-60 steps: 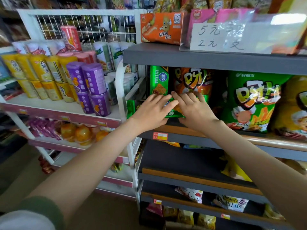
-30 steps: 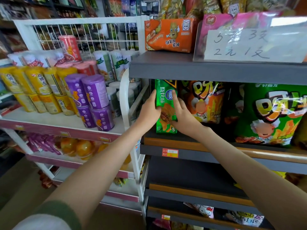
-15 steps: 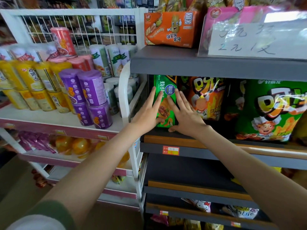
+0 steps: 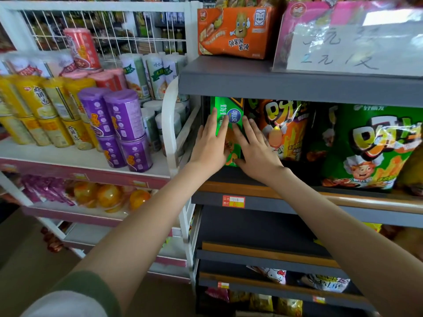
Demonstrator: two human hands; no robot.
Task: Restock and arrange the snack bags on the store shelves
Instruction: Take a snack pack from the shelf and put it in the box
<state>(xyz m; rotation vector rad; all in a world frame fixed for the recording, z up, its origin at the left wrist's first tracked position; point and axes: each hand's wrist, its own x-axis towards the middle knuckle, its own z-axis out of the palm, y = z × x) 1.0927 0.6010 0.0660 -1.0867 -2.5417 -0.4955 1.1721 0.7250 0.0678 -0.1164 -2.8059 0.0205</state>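
the green snack pack, flat 2 s ago, now stands upright at the left end of the shelf, beside the orange bag. left hand and right hand press its front open-palmed, gripping nothing, equally near its vertical long axis.

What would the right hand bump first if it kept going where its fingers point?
The right hand lies flat on the green snack pack; going on, probably the grey shelf above. Depth unclear.

This is a grocery shop: grey shelves hold snack bags, a red price tag sits on a shelf edge, a handwritten price sign stands above, and cans fill a white rack.
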